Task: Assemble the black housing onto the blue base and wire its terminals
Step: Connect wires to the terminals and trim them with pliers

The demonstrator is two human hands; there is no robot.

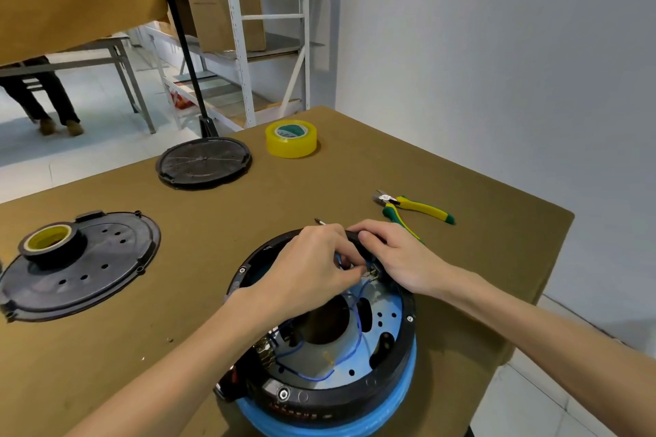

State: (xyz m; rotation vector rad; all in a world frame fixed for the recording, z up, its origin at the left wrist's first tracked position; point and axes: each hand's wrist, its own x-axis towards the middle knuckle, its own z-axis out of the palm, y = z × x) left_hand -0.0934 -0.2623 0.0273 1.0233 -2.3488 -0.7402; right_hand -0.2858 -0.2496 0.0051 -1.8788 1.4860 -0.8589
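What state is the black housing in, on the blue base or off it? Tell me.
On. The black housing sits atop the blue base, whose rim shows beneath it.

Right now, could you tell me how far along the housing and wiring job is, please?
Done: the black housing already sits on the blue base. In hand: the left hand pinches a blue wire at the far terminal while the right hand steadies the rim. Left: the wire still loops loose inside, and the pliers lie unused.
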